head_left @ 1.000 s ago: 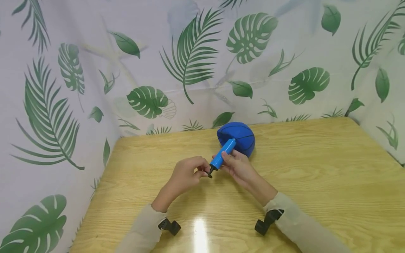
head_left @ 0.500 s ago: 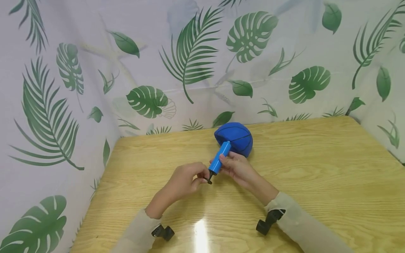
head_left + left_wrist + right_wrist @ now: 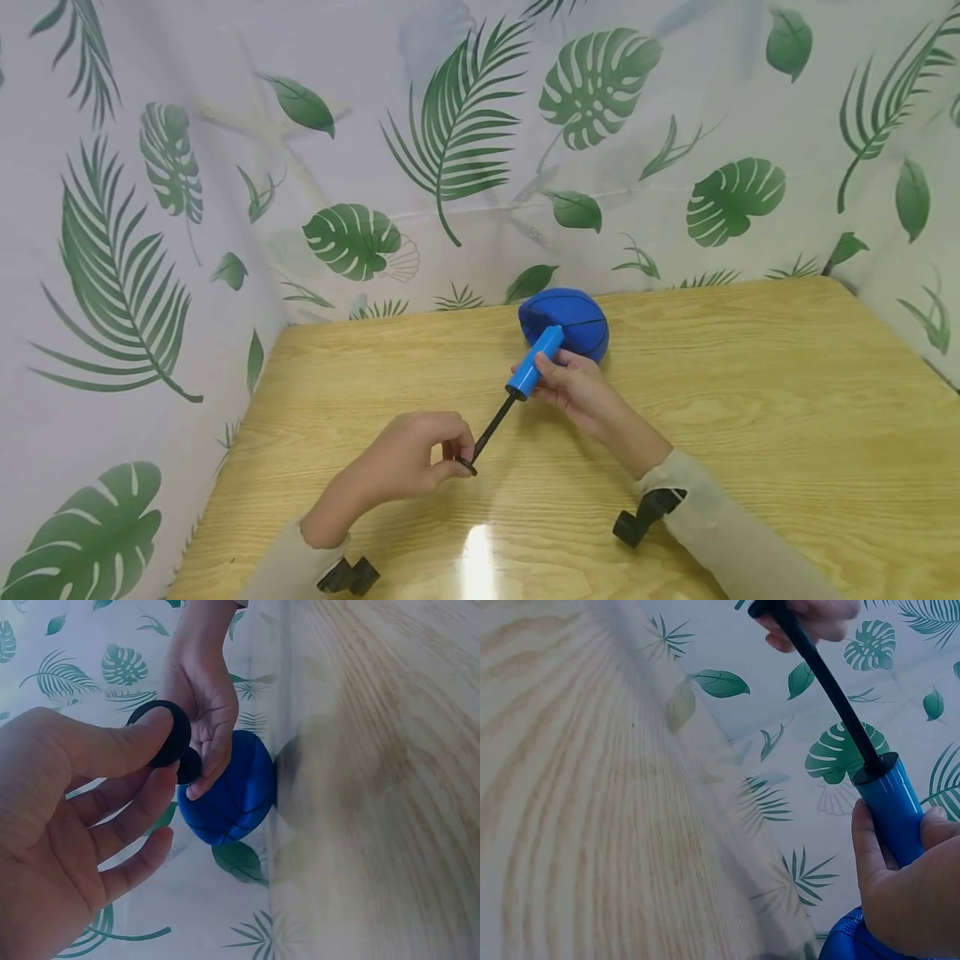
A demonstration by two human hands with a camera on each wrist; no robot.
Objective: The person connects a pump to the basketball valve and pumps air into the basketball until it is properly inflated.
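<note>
A blue hand pump [image 3: 539, 362] slants over the table, its tip up against a dented, partly deflated blue ball [image 3: 585, 321] with black lines. My right hand [image 3: 577, 392] grips the pump's barrel [image 3: 897, 817], thumb on one side and fingers on the other. With thumb and fingers my left hand [image 3: 408, 458] pinches the black handle [image 3: 169, 733] at the end of the pump rod [image 3: 495, 429]. A long stretch of that rod shows out of the barrel. Where the pump's tip meets the ball is hidden in both wrist views.
The wooden table [image 3: 750, 417] runs back to a white curtain [image 3: 480, 167] printed with green leaves, which also hangs at both sides. A black camera [image 3: 348, 575] is strapped to the left wrist and another black camera [image 3: 647, 517] to the right.
My left hand has moved down and left, drawing the handle and rod far out of the barrel. The right hand and ball shifted slightly and stay together.
</note>
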